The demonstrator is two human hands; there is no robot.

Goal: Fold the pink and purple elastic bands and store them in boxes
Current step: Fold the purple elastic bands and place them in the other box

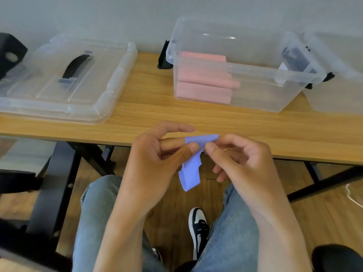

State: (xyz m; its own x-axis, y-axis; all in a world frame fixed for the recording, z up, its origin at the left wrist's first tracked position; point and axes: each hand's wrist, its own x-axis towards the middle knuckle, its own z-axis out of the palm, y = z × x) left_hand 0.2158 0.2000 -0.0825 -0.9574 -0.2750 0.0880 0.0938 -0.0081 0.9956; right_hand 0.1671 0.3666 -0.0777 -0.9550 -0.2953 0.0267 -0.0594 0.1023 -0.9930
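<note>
Wood-plank floor [172, 218] shows nearest, below the person's knees in light blue jeans [94, 218], with one black-and-white sneaker [198, 226] planted between them. Above the lap, both hands meet just in front of the desk edge: left hand [157, 163] pinches the purple band [193, 163] between thumb and forefinger, its index finger stretched out above; right hand [243, 160] pinches the same band from the other side, other fingers curled loosely. Band's top part is stretched short between the two hands, the rest hangs down in a folded loop, off the desk, in the air. Wooden desk [149, 112] on black legs sits beyond. On it, left, a clear lid [64, 79] with a black handle lies flat. Centre-right, a clear open box [241, 75] with black side clips holds folded pink bands [204, 85] stacked at its left end. Another clear box [337, 75] touches it on the right, partly cut off by the frame. Pale grey wall [117, 16] stands behind.
</note>
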